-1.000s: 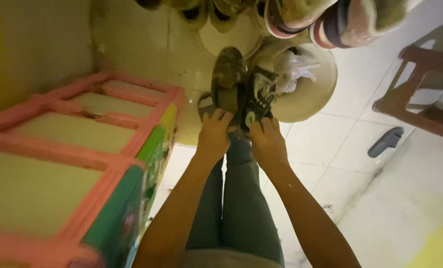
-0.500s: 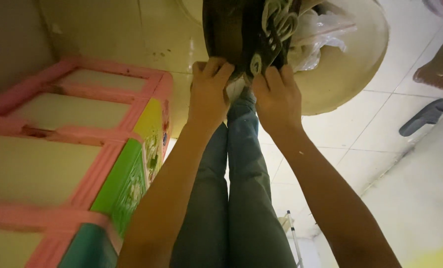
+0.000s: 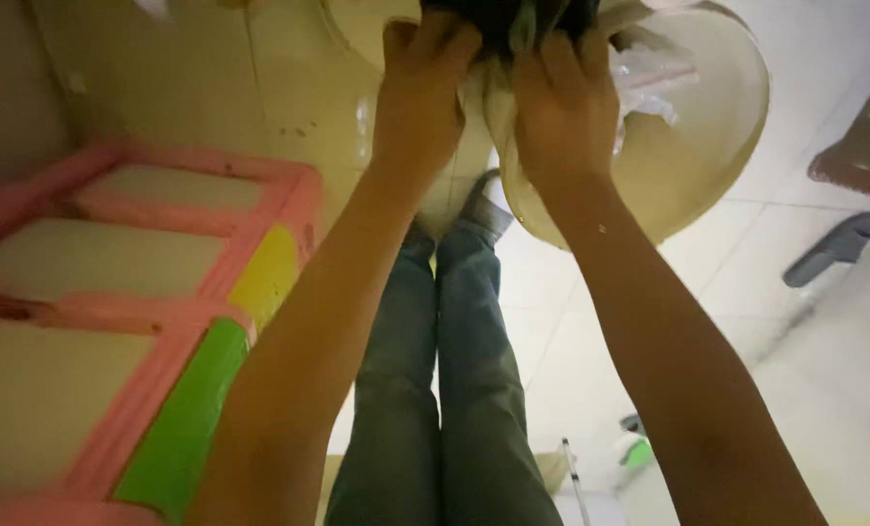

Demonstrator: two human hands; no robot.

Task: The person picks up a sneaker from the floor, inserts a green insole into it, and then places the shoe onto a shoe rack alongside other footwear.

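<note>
My left hand (image 3: 425, 93) and my right hand (image 3: 562, 107) reach forward side by side and both grip a dark shoe (image 3: 498, 15) at the top edge of the view; most of it is cut off. The shoe is over a big pale round basin (image 3: 708, 146) on the floor. Crumpled clear plastic (image 3: 649, 83) lies inside the basin next to my right hand. My legs in grey-green trousers (image 3: 445, 390) stretch out below my arms.
A pink-framed shelf unit (image 3: 162, 282) with yellow and green side panels stands at the left. A grey slipper (image 3: 830, 251) lies on the white tiled floor at the right, near a reddish stool leg (image 3: 864, 146). A small green-topped item (image 3: 635, 453) sits lower right.
The view has closed in on my hands and the shoe. The shoe has slid up to the top edge, and the row of other shoes seen earlier is out of frame.
</note>
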